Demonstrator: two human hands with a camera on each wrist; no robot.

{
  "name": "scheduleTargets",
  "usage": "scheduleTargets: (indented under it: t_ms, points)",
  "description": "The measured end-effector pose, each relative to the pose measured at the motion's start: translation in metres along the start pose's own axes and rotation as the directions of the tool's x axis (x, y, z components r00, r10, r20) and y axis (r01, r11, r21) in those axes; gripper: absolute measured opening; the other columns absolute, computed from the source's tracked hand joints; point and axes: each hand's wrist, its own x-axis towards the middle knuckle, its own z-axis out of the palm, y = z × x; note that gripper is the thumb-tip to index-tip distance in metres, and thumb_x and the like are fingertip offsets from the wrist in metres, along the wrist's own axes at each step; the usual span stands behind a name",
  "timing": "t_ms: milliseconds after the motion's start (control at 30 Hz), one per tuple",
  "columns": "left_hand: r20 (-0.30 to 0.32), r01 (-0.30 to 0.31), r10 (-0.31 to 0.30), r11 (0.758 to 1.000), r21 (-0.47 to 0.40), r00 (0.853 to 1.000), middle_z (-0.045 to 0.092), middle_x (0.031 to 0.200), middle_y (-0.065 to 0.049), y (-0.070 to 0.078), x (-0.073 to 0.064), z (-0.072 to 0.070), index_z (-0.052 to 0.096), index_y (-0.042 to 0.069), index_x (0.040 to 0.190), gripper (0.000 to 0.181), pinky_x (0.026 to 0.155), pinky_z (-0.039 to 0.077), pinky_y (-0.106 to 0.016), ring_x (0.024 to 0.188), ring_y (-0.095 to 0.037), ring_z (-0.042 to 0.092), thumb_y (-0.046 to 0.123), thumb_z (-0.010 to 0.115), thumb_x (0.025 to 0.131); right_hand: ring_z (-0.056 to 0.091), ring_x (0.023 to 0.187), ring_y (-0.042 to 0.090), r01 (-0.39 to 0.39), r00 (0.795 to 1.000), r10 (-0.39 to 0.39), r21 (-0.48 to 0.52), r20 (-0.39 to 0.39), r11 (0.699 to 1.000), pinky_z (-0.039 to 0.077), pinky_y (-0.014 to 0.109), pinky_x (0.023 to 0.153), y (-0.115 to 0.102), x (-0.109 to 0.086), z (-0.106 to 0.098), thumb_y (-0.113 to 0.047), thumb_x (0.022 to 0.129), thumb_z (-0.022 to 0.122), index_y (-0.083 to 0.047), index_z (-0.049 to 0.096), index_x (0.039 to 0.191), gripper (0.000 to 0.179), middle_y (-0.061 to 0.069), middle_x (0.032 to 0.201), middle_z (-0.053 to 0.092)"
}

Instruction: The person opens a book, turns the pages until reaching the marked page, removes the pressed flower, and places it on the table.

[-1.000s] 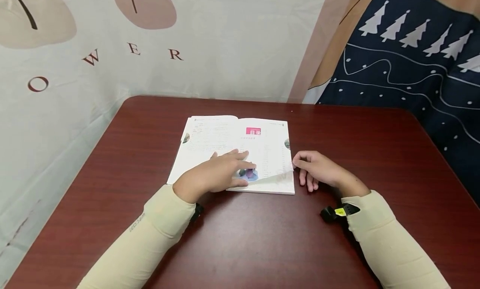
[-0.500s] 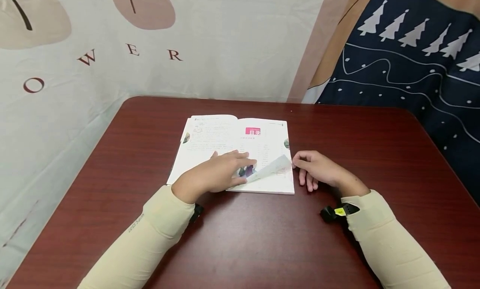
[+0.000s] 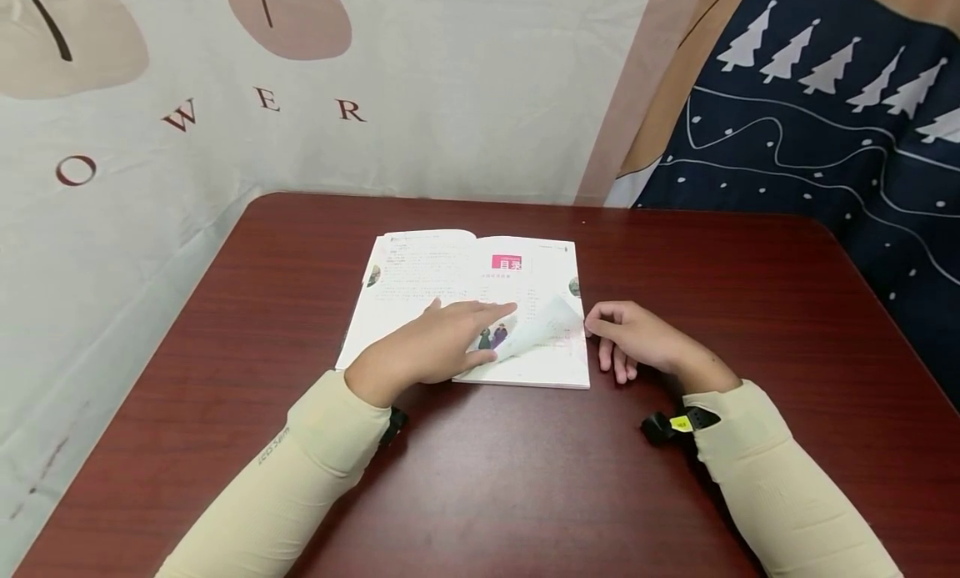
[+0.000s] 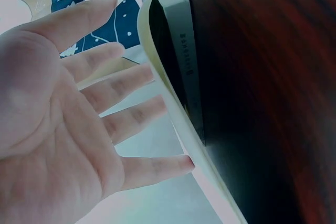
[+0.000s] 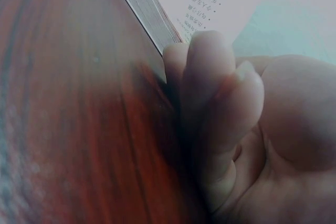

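Observation:
An open book (image 3: 525,273) lies on the dark red table, its right-hand page headed by a pink block. That page's lower right corner (image 3: 551,324) curls up, showing a pale underside. My left hand (image 3: 431,344) is over the lower middle of the book, fingers spread and thumb by a printed picture of two figures. In the left wrist view the left fingers (image 4: 139,116) reach straight to the page edge. Just off the book's right edge, my right hand (image 3: 637,336) rests on the table, fingers loosely curled, fingertips beside the page; no object shows in it.
The table (image 3: 495,469) has a far edge against a pale printed cloth (image 3: 480,103). At the right hangs a dark blue cloth (image 3: 795,136) with white trees. A black wrist camera (image 3: 658,429) sits by the right cuff.
The page's lower right corner has curled farther up and back, uncovering more of the picture below. My left index finger has lifted slightly away from me; my right hand has stayed put.

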Motion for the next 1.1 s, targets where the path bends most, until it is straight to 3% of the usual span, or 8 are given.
scheduleTargets:
  t_ms: [333,600,833,1100]
  points:
    - [-0.042,-0.027,0.026,0.999,-0.017,0.999,0.045,0.156,-0.006,-0.0007,-0.0003,0.0007,0.011,0.033,0.162,0.090,0.107,0.033,-0.072,0.142,-0.026,0.047,0.025,0.071,0.094,0.056,0.039,0.014,0.000,1.000,0.000,0.014,-0.001,1.000,0.046,0.027,0.039,-0.0006,-0.0006,0.0013,-0.019,0.107,0.043,0.002,0.052,0.109,0.023,0.009,0.062,0.061]
    - [-0.070,-0.049,0.047,0.999,-0.024,0.996,0.037,0.160,-0.008,0.0003,-0.0003,0.0007,0.005,0.036,0.161,0.093,0.110,0.033,-0.069,0.147,-0.024,0.040,0.021,0.069,0.095,0.056,0.039,0.014,0.004,1.000,-0.004,0.011,0.001,1.000,0.046,0.027,0.038,-0.0008,-0.0005,0.0007,-0.019,0.107,0.042,0.002,0.052,0.109,0.023,0.009,0.062,0.060]
    - [-0.094,-0.087,0.089,0.996,0.026,0.992,0.025,0.166,-0.010,-0.0001,0.0009,0.0014,0.016,0.039,0.160,0.086,0.109,0.038,-0.065,0.140,-0.038,0.046,0.014,0.067,0.096,0.056,0.039,0.013,0.015,1.000,-0.015,0.000,0.005,1.000,0.047,0.027,0.039,0.0001,-0.0002,0.0002,-0.020,0.107,0.043,0.003,0.052,0.110,0.024,0.008,0.062,0.060]
    - [-0.102,-0.109,0.111,0.994,0.027,0.989,0.024,0.166,-0.009,-0.0007,0.0010,0.0029,0.049,0.035,0.148,0.060,0.109,0.035,-0.069,0.149,-0.028,0.036,0.007,0.062,0.097,0.056,0.038,0.014,0.004,1.000,-0.004,0.006,-0.003,1.000,0.046,0.027,0.039,-0.0004,-0.0001,0.0011,-0.019,0.107,0.043,0.002,0.052,0.109,0.023,0.009,0.062,0.060]
